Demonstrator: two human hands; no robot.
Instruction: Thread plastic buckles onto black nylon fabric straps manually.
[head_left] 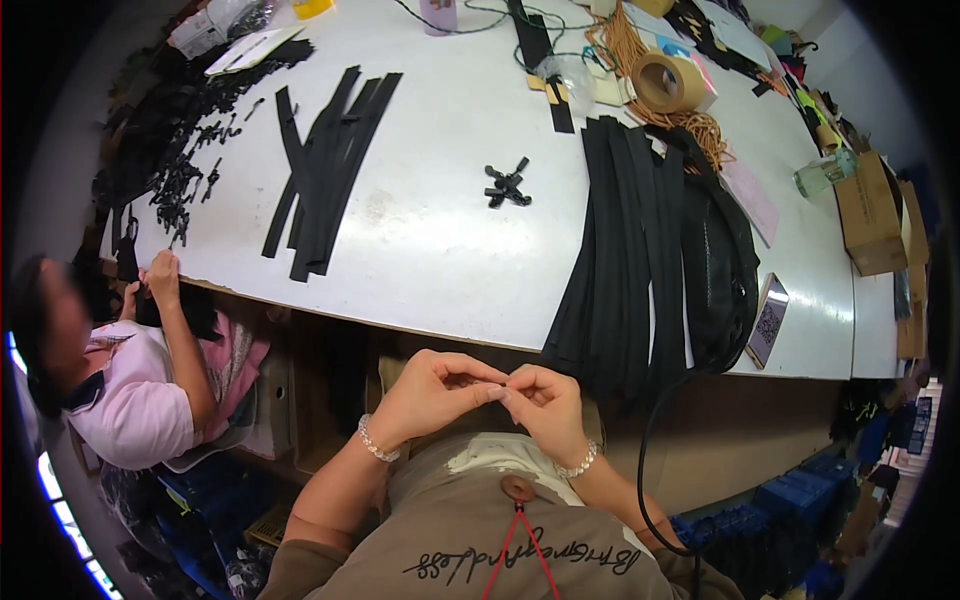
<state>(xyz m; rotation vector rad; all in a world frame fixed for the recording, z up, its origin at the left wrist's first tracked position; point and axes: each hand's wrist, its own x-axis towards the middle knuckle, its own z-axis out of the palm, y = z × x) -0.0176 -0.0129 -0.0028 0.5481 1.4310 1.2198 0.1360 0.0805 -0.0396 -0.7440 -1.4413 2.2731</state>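
In front of my body, just off the table's near edge, both hands meet fingertip to fingertip. My left hand (438, 392) is pinched closed, thumb against fingers. My right hand (547, 405) pinches at the same spot. A tiny dark bit shows between the fingertips, too small to name. Ahead on the white table (420, 240) lies a little pile of small black plastic pieces (508, 187). To the right, long flat black straps (625, 250) lie side by side, their ends hanging over the edge. More black straps (330, 180) lie crossed at the left.
A co-worker (150, 390) sits at the left, hands by a heap of small black parts (175, 200). Beside the right-hand straps are a black bag (722, 270) and a phone (767, 320). Farther off stand a tape roll (668, 82), orange cord (622, 45), a glass jar (825, 172) and a cardboard box (872, 215).
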